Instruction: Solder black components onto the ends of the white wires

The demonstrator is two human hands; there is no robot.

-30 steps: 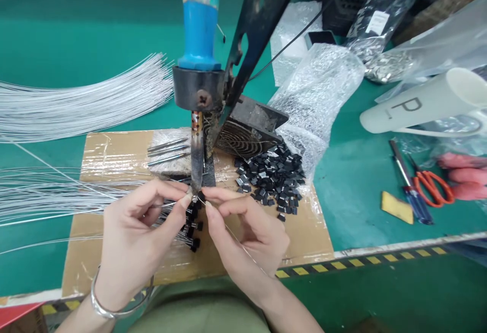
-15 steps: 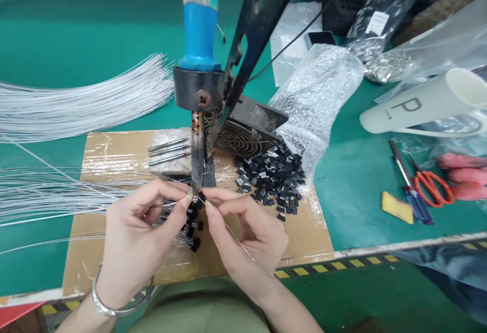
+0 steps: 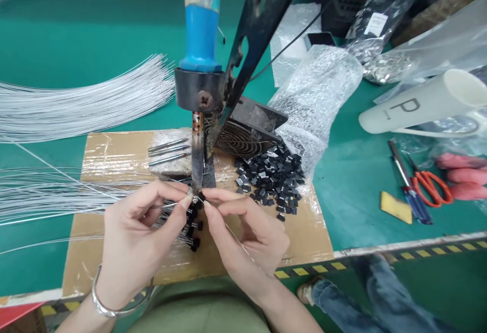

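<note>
A soldering iron (image 3: 201, 36) with a blue handle hangs upright in a black clamp, its tip pointing down. Right below the tip, my left hand (image 3: 139, 234) is closed in a pinch on a white wire, whose small end piece is mostly hidden by the fingers. My right hand (image 3: 247, 234) pinches a thin solder wire (image 3: 241, 245), which trails back across the palm towards the wrist. Its front end meets the wire end at the iron's tip. Under and between both hands lie several finished-looking wire ends with black connectors (image 3: 195, 244).
Loose black connectors (image 3: 281, 175) are heaped on the cardboard (image 3: 304, 236), beside a fan (image 3: 243, 137). White wires (image 3: 95, 104) lie at left. On the right are a white cup (image 3: 411, 104), a screwdriver (image 3: 414, 203), orange scissors (image 3: 433, 188) and a yellow sponge (image 3: 395, 207).
Both hands stay almost still at the iron's tip. At lower right, a person's jeans-clad legs and a shoe now show beyond the table edge, where only a blurred blue shape was.
</note>
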